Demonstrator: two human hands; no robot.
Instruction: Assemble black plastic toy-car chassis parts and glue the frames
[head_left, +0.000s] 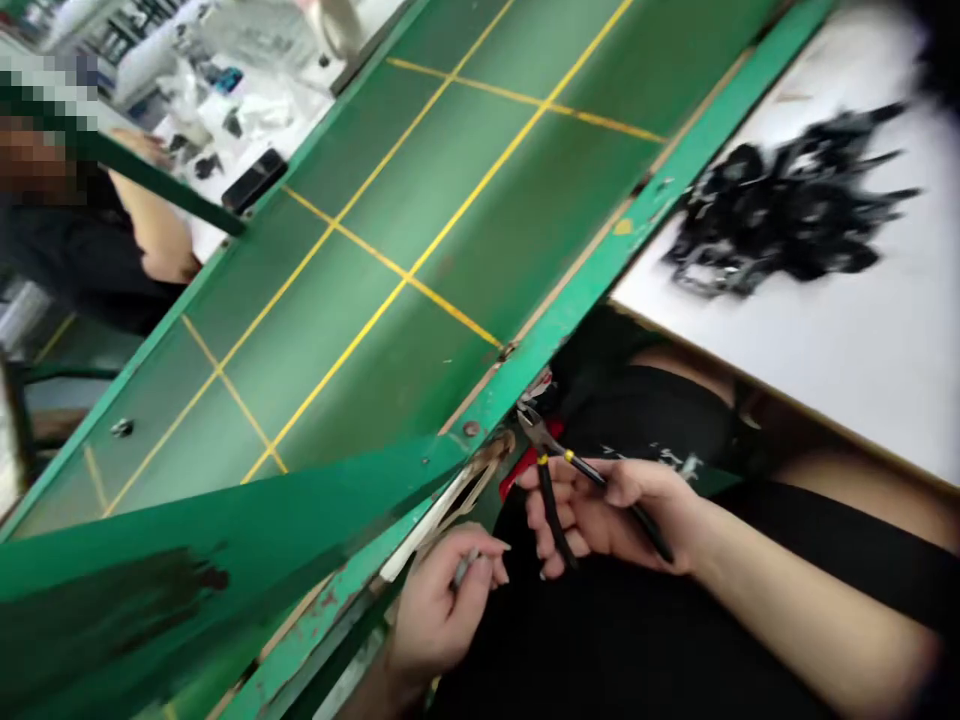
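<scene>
My right hand (626, 515) holds a pair of pliers (537, 432) with black handles and yellow bands. Their handles are spread apart across my palm and fingers, and the metal jaws point up and left toward the green frame edge. Beside it, to the left, my left hand (450, 600) is closed, its thumb pressed to curled fingers. A small greyish bit shows between them, too small to name. Both hands are above my lap, close to the side of the conveyor.
A green conveyor belt (360, 350) with yellow lines runs diagonally, edged by a green metal rail (570, 320). On the white tabletop (862, 370) at right lies a heap of black parts (787, 205). Across the belt, a person's arm (161, 225) rests near a cluttered table.
</scene>
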